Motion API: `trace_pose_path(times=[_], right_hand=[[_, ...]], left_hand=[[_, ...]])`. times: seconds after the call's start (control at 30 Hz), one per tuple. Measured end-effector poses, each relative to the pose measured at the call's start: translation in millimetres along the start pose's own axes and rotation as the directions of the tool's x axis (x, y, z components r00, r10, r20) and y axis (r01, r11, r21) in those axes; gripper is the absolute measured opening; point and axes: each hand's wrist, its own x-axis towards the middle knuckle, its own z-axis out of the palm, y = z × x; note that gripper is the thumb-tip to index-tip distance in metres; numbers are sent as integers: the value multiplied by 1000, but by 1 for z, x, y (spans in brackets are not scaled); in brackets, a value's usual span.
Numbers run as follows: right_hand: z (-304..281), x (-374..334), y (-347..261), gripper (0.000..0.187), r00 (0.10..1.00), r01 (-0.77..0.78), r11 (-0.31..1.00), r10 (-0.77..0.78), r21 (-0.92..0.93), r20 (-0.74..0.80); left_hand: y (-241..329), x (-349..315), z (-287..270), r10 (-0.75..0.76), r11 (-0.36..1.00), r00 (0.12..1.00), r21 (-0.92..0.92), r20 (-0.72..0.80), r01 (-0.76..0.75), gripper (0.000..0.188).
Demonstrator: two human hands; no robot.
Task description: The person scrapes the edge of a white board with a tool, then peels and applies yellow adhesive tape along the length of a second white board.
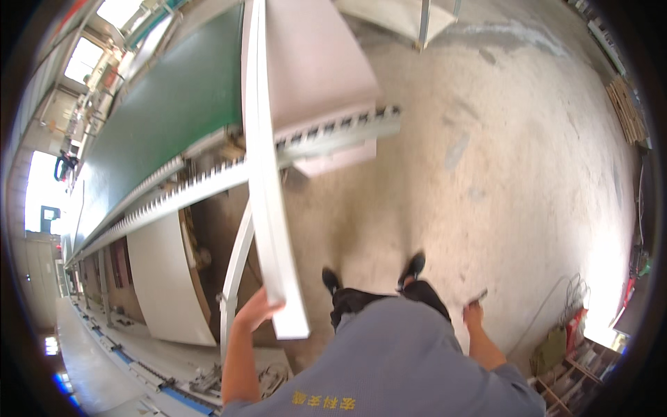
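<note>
A long white profile (267, 208), straight-edged like a rail or strip, runs from near my body up across the bench. My left hand (257, 311) grips its near end from the left side, and part of the fingers is hidden by it. Down at my right side, my right hand (474, 316) is closed round a small dark slender object (478, 297), too small to name for certain. The profile's far part passes over a pale pink board (316, 59) and a rail with dark teeth or rollers (340, 128).
A green-topped conveyor table (174, 97) stretches along the left. Beneath it leans a white panel (167, 278). Machine parts with a blue rail (156, 379) lie at the lower left. Boards (625, 108) are stacked far right; a wooden crate (583, 379) and loose cable (573, 292) sit lower right.
</note>
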Motion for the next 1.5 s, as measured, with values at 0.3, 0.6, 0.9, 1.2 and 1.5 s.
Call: trace_pose_path(times=[0.3,0.6,0.9,1.2,1.5], right_hand=[[-187,221,44,27,961,-195,863,262,466,-84],[-382,486,36,41,926,38,839,174,543,-334],[-472,613,-23,40,946,-320,799,295,509,133],[-594,941,-177,40,996,-85,927,68,365,60],[-886,1352,-577,18,828,555,697,-514,454,-223]], left_hand=[[108,140,29,231,814,512,453,-827,364,88],[304,312,-23,-21,785,241,133,-970,605,92],[461,451,-93,-224,795,113,-114,-968,596,93],[628,626,-135,-288,719,214,-64,-933,692,93],[870,840,-240,125,992,277,125,-953,-20,76]])
